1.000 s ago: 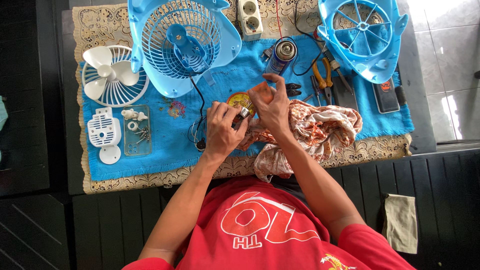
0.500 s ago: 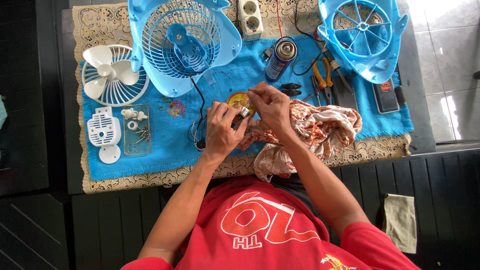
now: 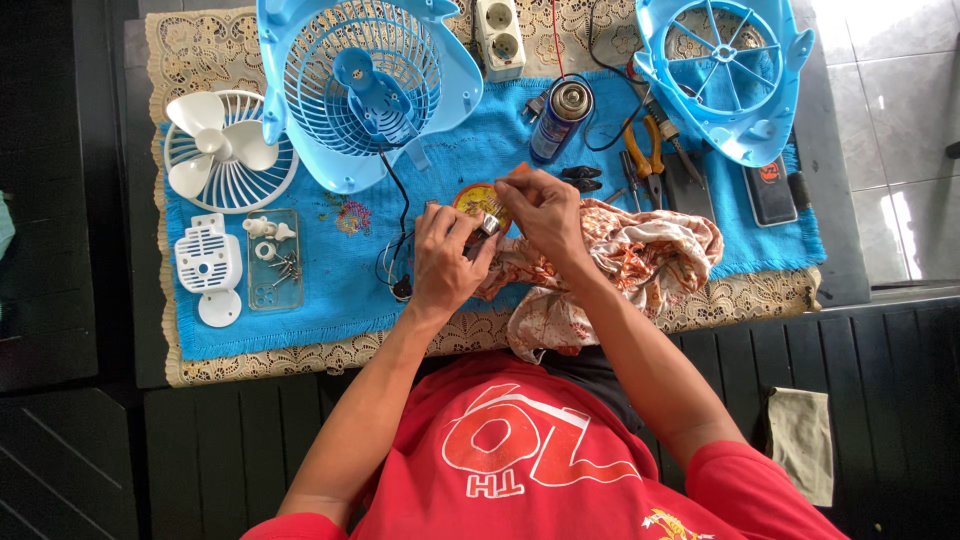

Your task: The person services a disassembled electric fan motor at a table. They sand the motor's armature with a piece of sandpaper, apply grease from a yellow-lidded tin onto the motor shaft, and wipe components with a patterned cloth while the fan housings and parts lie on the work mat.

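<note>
While both hands meet over the blue cloth, the small metal part sits pinched in the left hand, its fingers curled shut round it. Its long axis seems to run from 7 to 1 o'clock. The right hand is at 2 o'clock from it, fingertips closed on something thin and touching the part's top end; I cannot tell what. A yellow tin lies just behind.

Dark slatted table, pale tiled floor, daylight glare
</note>
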